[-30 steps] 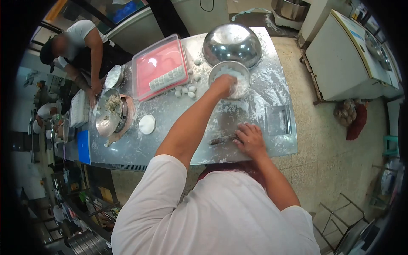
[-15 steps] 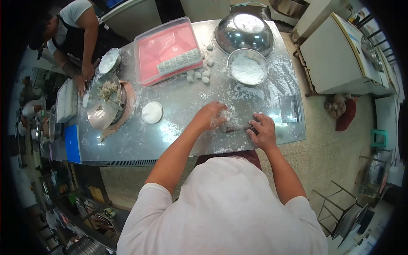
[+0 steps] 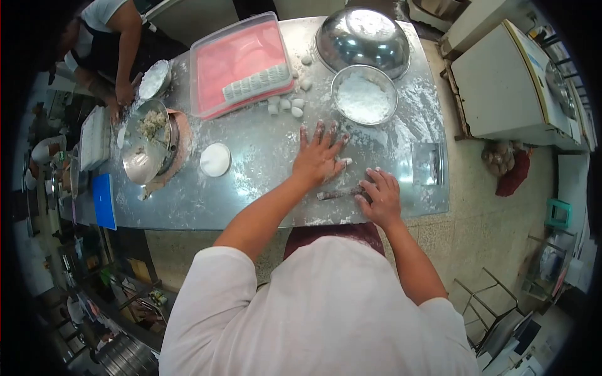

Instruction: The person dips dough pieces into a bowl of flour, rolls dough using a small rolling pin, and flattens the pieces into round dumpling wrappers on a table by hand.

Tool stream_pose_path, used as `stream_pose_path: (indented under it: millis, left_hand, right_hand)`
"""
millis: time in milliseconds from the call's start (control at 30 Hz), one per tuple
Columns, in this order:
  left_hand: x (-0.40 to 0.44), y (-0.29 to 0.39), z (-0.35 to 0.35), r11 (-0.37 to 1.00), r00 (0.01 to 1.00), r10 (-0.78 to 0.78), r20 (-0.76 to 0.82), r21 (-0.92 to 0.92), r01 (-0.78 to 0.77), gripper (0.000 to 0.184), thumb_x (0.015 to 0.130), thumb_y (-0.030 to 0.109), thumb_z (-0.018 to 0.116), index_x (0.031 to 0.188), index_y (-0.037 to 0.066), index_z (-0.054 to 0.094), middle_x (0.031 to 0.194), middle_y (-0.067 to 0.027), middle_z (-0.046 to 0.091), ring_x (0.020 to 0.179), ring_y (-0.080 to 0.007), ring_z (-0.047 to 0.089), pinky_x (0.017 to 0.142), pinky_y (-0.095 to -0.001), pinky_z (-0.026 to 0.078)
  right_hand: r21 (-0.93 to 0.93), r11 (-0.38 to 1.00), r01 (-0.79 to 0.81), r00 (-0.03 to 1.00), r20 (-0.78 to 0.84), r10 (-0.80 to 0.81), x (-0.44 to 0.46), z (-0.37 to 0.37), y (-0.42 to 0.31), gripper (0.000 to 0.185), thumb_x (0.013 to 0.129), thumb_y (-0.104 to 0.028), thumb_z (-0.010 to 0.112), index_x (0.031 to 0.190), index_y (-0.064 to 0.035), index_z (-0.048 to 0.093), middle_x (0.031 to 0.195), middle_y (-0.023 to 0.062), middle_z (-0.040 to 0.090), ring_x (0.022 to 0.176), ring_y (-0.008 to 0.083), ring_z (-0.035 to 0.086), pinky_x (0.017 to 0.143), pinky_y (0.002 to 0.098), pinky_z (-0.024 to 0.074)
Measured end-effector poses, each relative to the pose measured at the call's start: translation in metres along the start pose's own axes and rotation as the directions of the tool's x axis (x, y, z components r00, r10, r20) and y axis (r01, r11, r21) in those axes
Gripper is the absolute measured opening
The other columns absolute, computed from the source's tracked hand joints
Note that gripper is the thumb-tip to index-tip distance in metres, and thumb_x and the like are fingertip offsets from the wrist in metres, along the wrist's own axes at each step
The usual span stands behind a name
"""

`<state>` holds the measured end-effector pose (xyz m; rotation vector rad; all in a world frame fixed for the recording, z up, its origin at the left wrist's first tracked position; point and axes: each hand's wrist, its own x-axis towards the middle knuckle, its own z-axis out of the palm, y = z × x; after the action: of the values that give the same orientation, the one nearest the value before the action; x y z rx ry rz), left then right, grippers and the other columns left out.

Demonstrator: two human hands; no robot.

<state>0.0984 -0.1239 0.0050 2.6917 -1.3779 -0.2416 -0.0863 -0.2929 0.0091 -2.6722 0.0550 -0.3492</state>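
Fingers spread wide, my left hand [image 3: 318, 156] lies palm down on the floured metal table [image 3: 263, 188]. My right hand [image 3: 381, 197] rests with its fingers apart at the right end of a dark rolling pin [image 3: 338, 193] lying on the table. Whether the fingertips touch the pin is hard to tell. Beyond my hands stands a metal bowl of white flour [image 3: 364, 95], beside a large upturned steel bowl [image 3: 362, 42]. Several small dough pieces [image 3: 285, 104] lie left of the flour bowl.
A clear tray with a pink base [image 3: 241, 59] holds a row of white dumplings [image 3: 257, 83]. Left of a round white dough disc [image 3: 215, 160] are a bowl of filling [image 3: 152, 125] and a blue object [image 3: 104, 201]. A co-worker [image 3: 119, 50] leans over the far left.
My left hand has left the flour bowl and come down onto the table, its fingers now spread. My right hand stays by the rolling pin. The whole view has shifted.
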Motion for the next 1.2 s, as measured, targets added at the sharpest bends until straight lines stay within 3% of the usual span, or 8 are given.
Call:
stream_pose_path:
  millis: [100, 200, 267, 300, 400, 767, 1067, 1200]
  left_hand:
    - [0.003, -0.006, 0.001, 1.0, 1.0, -0.001, -0.029, 0.028, 0.001, 0.077, 0.098, 0.063, 0.044, 0.163, 0.026, 0.027, 0.17, -0.0145, 0.021, 0.157, -0.0389, 0.013, 0.122, -0.0687, 0.001]
    - [0.012, -0.021, -0.006, 0.951, 0.994, -0.097, -0.056, -0.3, 0.076, 0.069, 0.099, 0.046, 0.056, 0.159, 0.018, 0.036, 0.163, -0.0177, 0.034, 0.153, -0.0394, 0.027, 0.124, -0.0595, 0.017]
    - [0.003, -0.035, -0.013, 0.579, 0.959, -0.276, -0.067, -0.808, 0.111, 0.058, 0.096, 0.03, 0.066, 0.148, 0.01, 0.05, 0.147, -0.0191, 0.05, 0.139, -0.0376, 0.047, 0.116, -0.0478, 0.038]
    - [-0.006, -0.04, -0.018, 0.787, 0.968, -0.159, -0.195, -0.617, 0.004, 0.051, 0.089, 0.018, 0.071, 0.137, 0.008, 0.06, 0.133, -0.0208, 0.057, 0.122, -0.0399, 0.056, 0.102, -0.0427, 0.048]
    - [-0.035, -0.042, -0.021, 0.922, 0.994, 0.091, -0.059, -0.373, -0.107, 0.036, 0.085, 0.013, 0.07, 0.119, 0.004, 0.066, 0.121, -0.0211, 0.061, 0.11, -0.0417, 0.059, 0.095, -0.0447, 0.05]
    - [-0.044, 0.001, -0.01, 0.767, 0.996, -0.021, 0.086, -0.638, 0.071, 0.022, 0.083, 0.004, 0.069, 0.105, 0.001, 0.066, 0.098, -0.0207, 0.068, 0.094, -0.0418, 0.066, 0.081, -0.0457, 0.053]
    - [-0.047, -0.011, -0.014, 0.831, 0.998, -0.002, 0.056, -0.555, 0.033, 0.018, 0.083, 0.012, 0.069, 0.099, 0.003, 0.07, 0.095, -0.0245, 0.069, 0.09, -0.0456, 0.066, 0.08, -0.0512, 0.052]
    - [-0.055, -0.006, -0.027, 0.722, 0.966, -0.14, 0.218, -0.645, 0.251, 0.022, 0.084, 0.012, 0.072, 0.103, 0.0, 0.068, 0.098, -0.0228, 0.07, 0.09, -0.0397, 0.069, 0.081, -0.0455, 0.054]
  right_hand:
    - [-0.025, 1.0, -0.01, 1.0, 0.006, 0.011, 0.0, 0.0, -0.002, 0.037, 0.078, -0.03, 0.08, 0.11, -0.0146, 0.072, 0.137, 0.0095, 0.061, 0.134, 0.0338, 0.052, 0.115, 0.0511, 0.0343]
    - [-0.016, 1.0, -0.006, 1.0, -0.007, 0.005, -0.002, 0.003, 0.002, 0.037, 0.078, -0.03, 0.08, 0.111, -0.014, 0.072, 0.137, 0.0099, 0.061, 0.134, 0.0332, 0.052, 0.115, 0.0505, 0.0341]
    - [0.003, 1.0, -0.005, 1.0, -0.015, 0.005, -0.004, 0.005, 0.003, 0.038, 0.077, -0.029, 0.081, 0.111, -0.0132, 0.072, 0.138, 0.0104, 0.061, 0.134, 0.0344, 0.052, 0.115, 0.0514, 0.0342]
    - [0.013, 1.0, -0.008, 1.0, -0.021, 0.008, -0.003, 0.006, 0.003, 0.039, 0.076, -0.027, 0.081, 0.111, -0.0124, 0.072, 0.139, 0.0109, 0.061, 0.134, 0.0355, 0.052, 0.115, 0.0524, 0.0344]
    - [0.026, 1.0, -0.008, 1.0, -0.012, 0.008, -0.003, 0.006, 0.004, 0.042, 0.076, -0.026, 0.081, 0.114, -0.0112, 0.07, 0.139, 0.0116, 0.06, 0.135, 0.0359, 0.051, 0.116, 0.0533, 0.0328]
    - [-0.259, 0.952, -0.16, 0.969, 0.144, 0.202, 0.058, 0.024, -0.026, 0.075, 0.091, -0.049, 0.064, 0.152, -0.0091, 0.047, 0.158, 0.0255, 0.039, 0.145, 0.0444, 0.037, 0.121, 0.0568, 0.0237]
    - [-0.158, 0.987, -0.039, 0.985, 0.162, 0.065, 0.008, 0.017, -0.023, 0.07, 0.091, -0.047, 0.065, 0.149, -0.0096, 0.052, 0.16, 0.0225, 0.038, 0.146, 0.0458, 0.036, 0.119, 0.0551, 0.0284]
    - [-0.195, 0.979, -0.052, 0.986, 0.144, 0.081, 0.013, 0.015, -0.027, 0.072, 0.09, -0.05, 0.065, 0.149, -0.0108, 0.052, 0.159, 0.0218, 0.04, 0.147, 0.0433, 0.036, 0.119, 0.0551, 0.0269]
